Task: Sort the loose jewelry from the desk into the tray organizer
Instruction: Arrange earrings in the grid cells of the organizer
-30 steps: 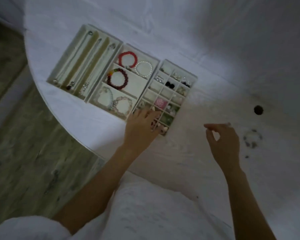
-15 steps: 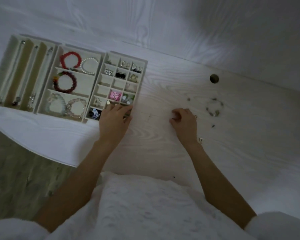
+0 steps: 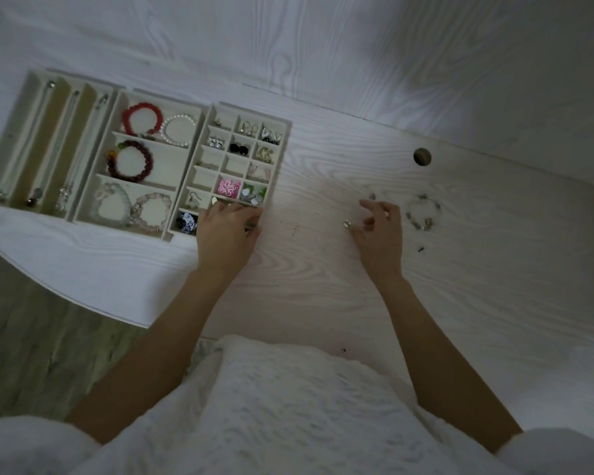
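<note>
The cream tray organizer [image 3: 204, 130] lies at the desk's left in three sections: necklaces, beaded bracelets, and a grid of small compartments with earrings. My left hand [image 3: 225, 234] rests on the near right corner of the grid section, fingers laid over its edge. My right hand [image 3: 379, 234] hovers low over the desk with fingers loosely curled and nothing seen between them. A small shiny piece [image 3: 347, 223] lies just left of its thumb. A loose beaded bracelet [image 3: 422, 214] lies just right of that hand, and a tiny piece [image 3: 372, 196] sits beyond the fingertips.
A round cable hole [image 3: 422, 156] is in the desk beyond the bracelet. A tiny dark piece [image 3: 420, 248] lies near the bracelet. The desk's curved front edge [image 3: 93, 308] runs at the left, floor below it. A white wall backs the desk.
My right hand came down from the air to the desk as a fist, and its fingers have since loosened beside the small shiny piece. My left hand stayed on the tray corner.
</note>
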The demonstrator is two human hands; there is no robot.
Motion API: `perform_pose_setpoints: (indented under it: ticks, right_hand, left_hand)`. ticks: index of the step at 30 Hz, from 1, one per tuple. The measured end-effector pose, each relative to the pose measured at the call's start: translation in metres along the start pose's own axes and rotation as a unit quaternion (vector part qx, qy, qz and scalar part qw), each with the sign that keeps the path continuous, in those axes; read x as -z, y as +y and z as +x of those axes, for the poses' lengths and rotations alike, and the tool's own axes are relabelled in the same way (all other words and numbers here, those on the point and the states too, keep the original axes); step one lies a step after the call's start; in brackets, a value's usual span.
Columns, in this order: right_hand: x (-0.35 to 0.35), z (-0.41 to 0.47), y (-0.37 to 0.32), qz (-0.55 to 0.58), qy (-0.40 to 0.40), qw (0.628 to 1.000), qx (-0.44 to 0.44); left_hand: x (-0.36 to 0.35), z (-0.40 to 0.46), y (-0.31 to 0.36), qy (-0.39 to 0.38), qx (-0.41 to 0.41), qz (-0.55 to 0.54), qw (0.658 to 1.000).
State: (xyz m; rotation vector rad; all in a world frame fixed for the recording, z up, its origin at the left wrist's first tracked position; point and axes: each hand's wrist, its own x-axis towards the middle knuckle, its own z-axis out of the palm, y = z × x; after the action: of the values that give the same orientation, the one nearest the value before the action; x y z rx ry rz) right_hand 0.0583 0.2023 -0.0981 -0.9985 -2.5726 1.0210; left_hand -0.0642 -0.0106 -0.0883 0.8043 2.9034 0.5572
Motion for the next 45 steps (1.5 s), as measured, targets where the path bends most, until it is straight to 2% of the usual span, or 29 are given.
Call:
perform_pose_setpoints:
  ticks: [5,10,20,25,30,34,40,45]
  right_hand:
    - [0.01,-0.009,0.005,-0.051,0.007,0.998,-0.032]
    - [0.001,-0.007,0.0,-0.079,-0.042,0.996,0.001]
    - [-0.012,-0.006,-0.005,-0.159,-0.028,0.982,0.102]
    - [-0.023,-0.011,-0.02,-0.12,-0.045,0.986,0.109]
    - [-0.032,-0.006,-0.03,-0.056,-0.065,0.991,0.1]
    - [-0.03,0.013,-0.06,-0.036,-0.097,0.983,0.154]
    - [-0.057,0.061,-0.123,-0.002,-0.156,0.967,0.199]
    - [-0.093,0.082,-0.149,-0.061,-0.206,0.941,0.262]
  left_hand:
    - [0.003,0.0,0.001,-0.016,0.006,-0.002,1.0]
    - [0.006,0.0,0.002,-0.015,0.0,-0.005,1.0]
    - [0.011,-0.002,0.004,-0.032,-0.005,0.013,0.999]
    - [0.009,-0.002,0.004,-0.047,-0.02,0.027,0.998]
    - [0.0,-0.006,-0.001,-0.009,-0.021,0.001,1.0]
    - [-0.002,-0.01,-0.006,0.032,-0.04,-0.038,0.998]
    - [0.016,-0.028,-0.049,0.162,0.067,-0.107,0.979]
    - [0.022,-0.035,-0.085,0.156,0.169,-0.092,0.969]
